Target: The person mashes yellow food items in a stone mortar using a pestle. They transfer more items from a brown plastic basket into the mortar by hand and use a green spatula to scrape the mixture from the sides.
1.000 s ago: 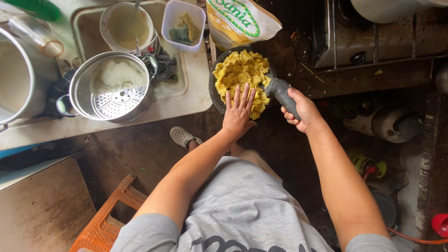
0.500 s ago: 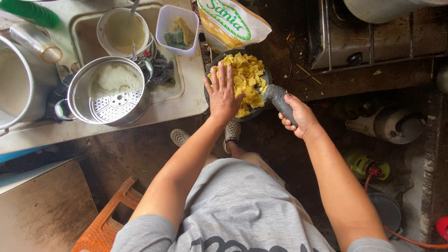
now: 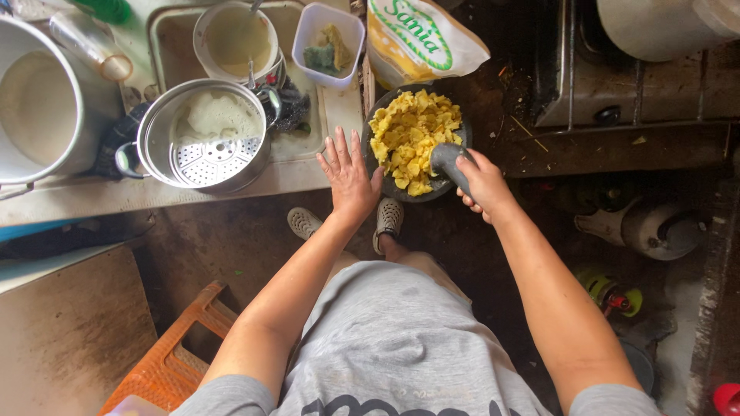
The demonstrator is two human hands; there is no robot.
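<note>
A dark stone mortar (image 3: 445, 187) holds a heap of yellow food chunks (image 3: 410, 137). My right hand (image 3: 484, 183) grips a grey stone pestle (image 3: 449, 160) whose head rests in the food at the mortar's right side. Just left of the mortar's rim, my left hand (image 3: 348, 176) hovers flat with fingers spread and holds nothing. It lies over the counter edge.
A metal steamer pot (image 3: 202, 137) with a perforated insert sits in the sink, with a white bowl (image 3: 233, 37) and a white tub (image 3: 331, 32) behind it. A large pot (image 3: 35, 108) stands far left, a white food bag (image 3: 420, 40) behind the mortar, a stove (image 3: 640, 69) at right, an orange stool (image 3: 173, 354) below.
My left hand has come off the yellow food and moved left to beside the mortar's rim. My right hand stays on the pestle.
</note>
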